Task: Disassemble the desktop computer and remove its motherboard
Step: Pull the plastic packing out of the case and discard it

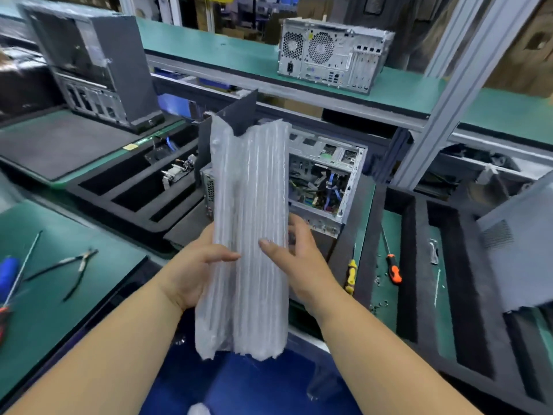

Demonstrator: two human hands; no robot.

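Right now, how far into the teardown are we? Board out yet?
Done: the open computer case has its side panel off, exposing cables and boards. In hand: the left hand and right hand both grip an air-column packing sleeve held upright before the case. Left: the board is apparently not out yet; the orange-handled screwdriver and yellow-handled screwdriver lie idle.

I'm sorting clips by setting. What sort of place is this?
Probably a computer teardown workshop: an opened desktop case on a green-matted bench, another tower on the shelf above, screwdrivers and pliers lying about.
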